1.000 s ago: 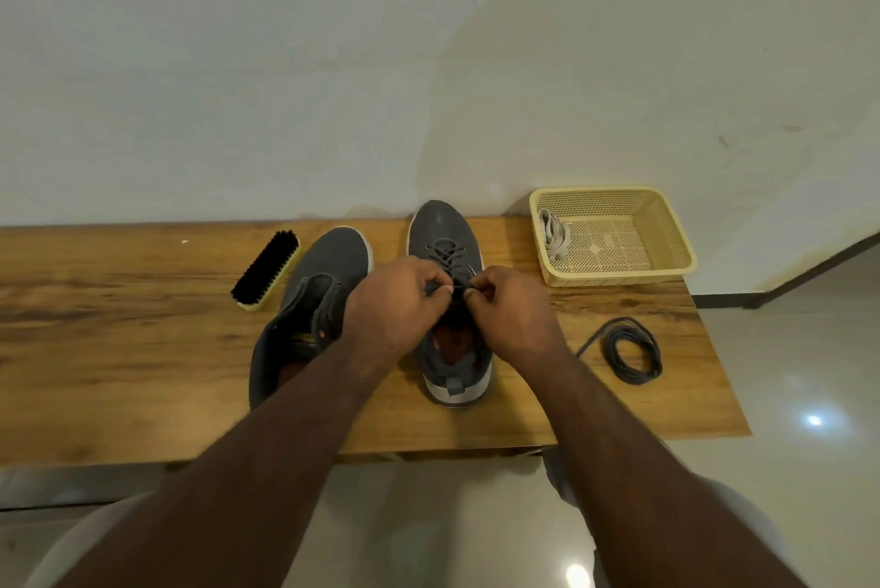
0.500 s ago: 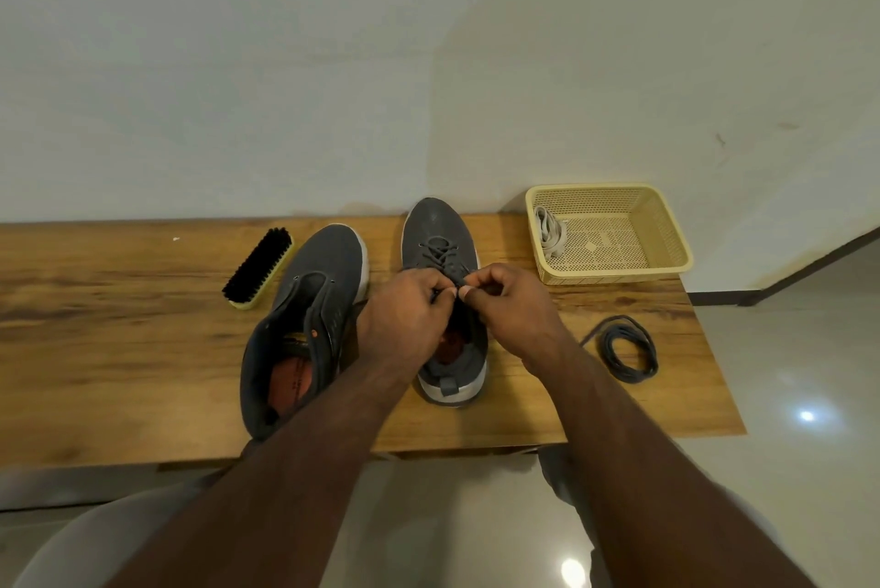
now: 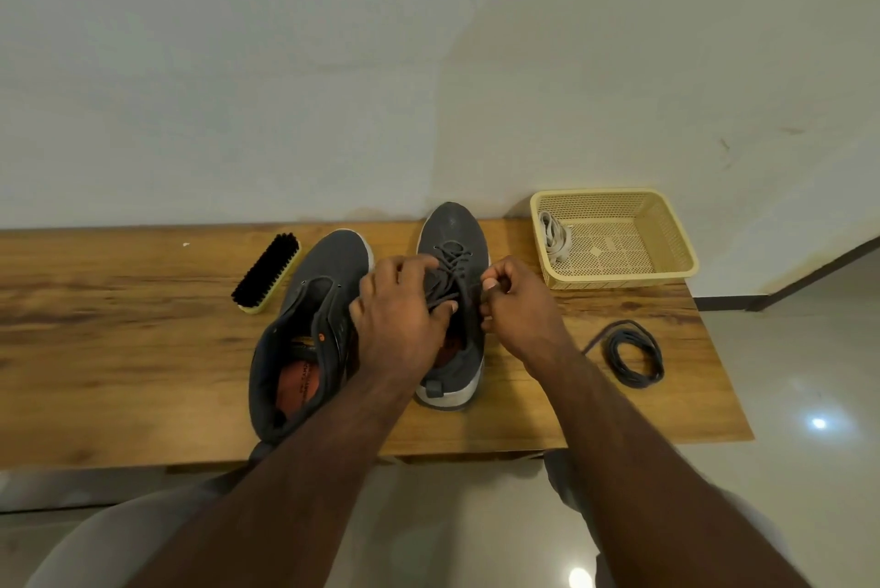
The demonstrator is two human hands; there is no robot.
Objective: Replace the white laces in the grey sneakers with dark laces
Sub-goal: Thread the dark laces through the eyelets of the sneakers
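Left hand (image 3: 405, 316) and right hand (image 3: 516, 306) each pinch the dark lace (image 3: 452, 275), likely soft and limp, best held near its ends.

A plain home room – wooden bench (image 3: 119, 349), bare plastered wall (image 3: 285, 63), glossy tiled floor (image 3: 785, 468)

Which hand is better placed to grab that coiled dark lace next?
Probably the right hand. The coiled dark lace lies on the table on its side, beyond the right sneaker. The left hand would have to cross over.
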